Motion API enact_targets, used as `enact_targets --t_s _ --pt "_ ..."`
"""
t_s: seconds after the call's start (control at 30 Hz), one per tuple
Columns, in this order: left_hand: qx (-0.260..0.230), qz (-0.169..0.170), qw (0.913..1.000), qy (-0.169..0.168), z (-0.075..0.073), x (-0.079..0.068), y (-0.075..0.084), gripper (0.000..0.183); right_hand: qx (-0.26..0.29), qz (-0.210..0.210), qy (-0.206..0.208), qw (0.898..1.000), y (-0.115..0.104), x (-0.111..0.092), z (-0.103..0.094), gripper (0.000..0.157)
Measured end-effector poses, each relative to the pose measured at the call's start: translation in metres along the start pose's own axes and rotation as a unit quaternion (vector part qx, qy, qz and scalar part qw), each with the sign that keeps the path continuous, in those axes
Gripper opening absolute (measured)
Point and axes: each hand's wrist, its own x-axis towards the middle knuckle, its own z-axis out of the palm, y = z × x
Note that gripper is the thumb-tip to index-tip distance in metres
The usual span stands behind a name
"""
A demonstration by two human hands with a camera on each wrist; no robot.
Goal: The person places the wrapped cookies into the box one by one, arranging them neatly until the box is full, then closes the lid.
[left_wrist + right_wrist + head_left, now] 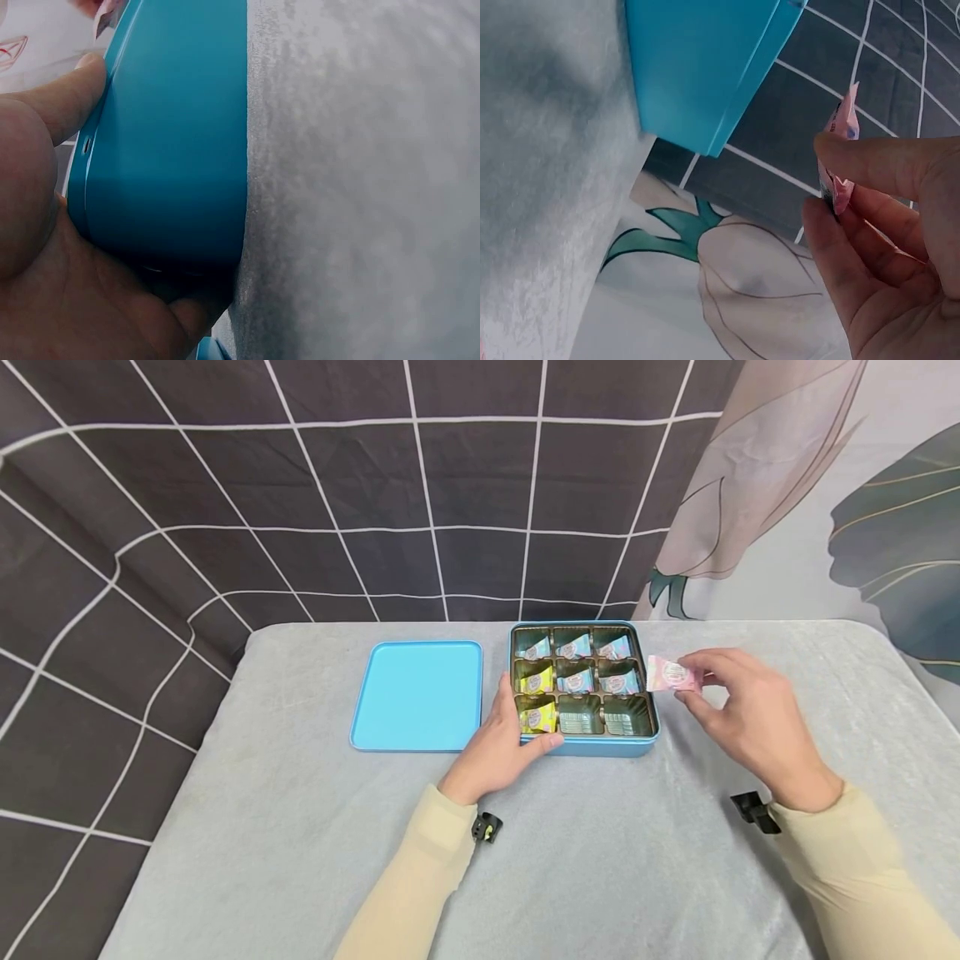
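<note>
The right hand [757,718], nearly closed, pinches a pink candy [670,675] in the air just beside the tin [607,747]; the left hand [491,747], spread, grips the tin's near left corner: a light pinch and a steady tin should avoid bumps

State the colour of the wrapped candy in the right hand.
The wrapped candy is pink, clearest in the head view.
</note>
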Motion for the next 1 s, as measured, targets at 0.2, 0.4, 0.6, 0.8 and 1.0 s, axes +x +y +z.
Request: enact_targets --t_s 0.2,0.4,0.6,0.8,1.0 --pt "-0.001 0.001 1.0000 0.001 0.000 -0.001 0.001 0.111 0.008 0.000 -0.008 1.000 -0.004 0.000 0.003 0.041" --pt "0.003 0.008 1.0000 0.001 0.000 0.000 0.000 0.110 0.015 -0.015 -0.008 1.000 -0.007 0.001 0.006 0.041" --pt "0.002 0.006 1.0000 0.001 0.000 0.000 0.000 0.110 0.016 -0.027 -0.015 0.999 -0.013 0.001 0.009 0.045" --pt "0.003 0.005 1.0000 0.001 0.000 0.000 0.000 0.110 0.018 -0.037 -0.024 0.999 -0.017 0.001 0.012 0.043" --pt "0.001 0.002 1.0000 -0.002 0.000 -0.001 0.001 0.110 0.024 -0.033 -0.039 0.998 -0.020 0.000 0.014 0.047"
